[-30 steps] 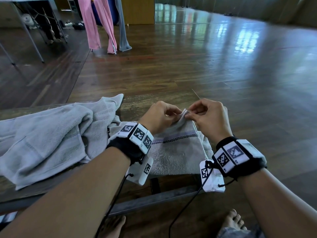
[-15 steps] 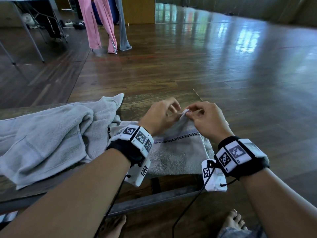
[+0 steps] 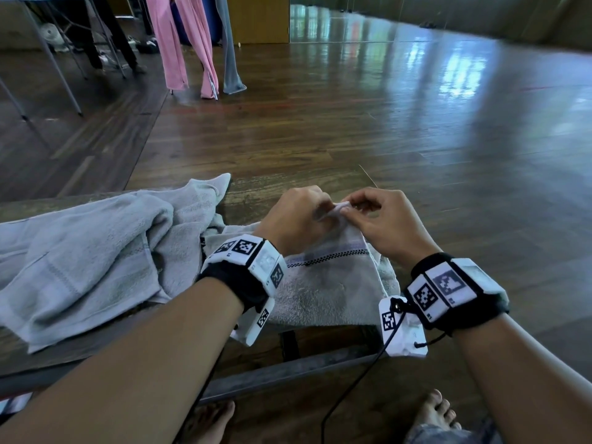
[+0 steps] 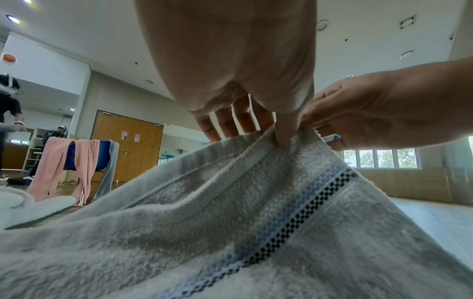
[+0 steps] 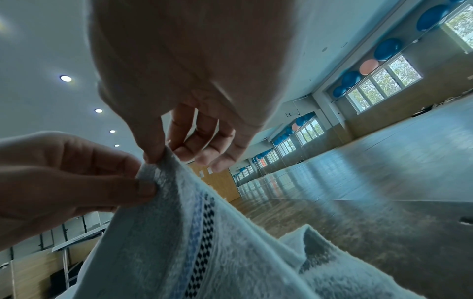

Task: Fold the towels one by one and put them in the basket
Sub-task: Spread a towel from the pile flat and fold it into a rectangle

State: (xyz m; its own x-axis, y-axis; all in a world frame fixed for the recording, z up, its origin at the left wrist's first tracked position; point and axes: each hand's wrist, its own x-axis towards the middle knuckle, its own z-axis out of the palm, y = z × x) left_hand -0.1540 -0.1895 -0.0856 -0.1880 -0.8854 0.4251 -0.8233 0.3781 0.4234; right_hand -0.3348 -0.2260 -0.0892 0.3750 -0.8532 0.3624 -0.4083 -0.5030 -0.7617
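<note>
While both hands meet at one raised corner, the head view shows the left hand and right hand pinching the towel, probably to line up its edges; the rest lies on the bench beside a crumpled towel. From the left wrist, the thumb clamps the hem, cloth sloping down below. From the right wrist, thumb and forefinger nip that peak. No basket shows.

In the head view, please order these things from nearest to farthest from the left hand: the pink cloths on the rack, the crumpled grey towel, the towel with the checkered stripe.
1. The striped towel: the left hand pinches its raised corner, so they touch.
2. The crumpled grey towel: beside it, to the left on the bench.
3. The pink cloths: far back on the floor, upper left.
</note>
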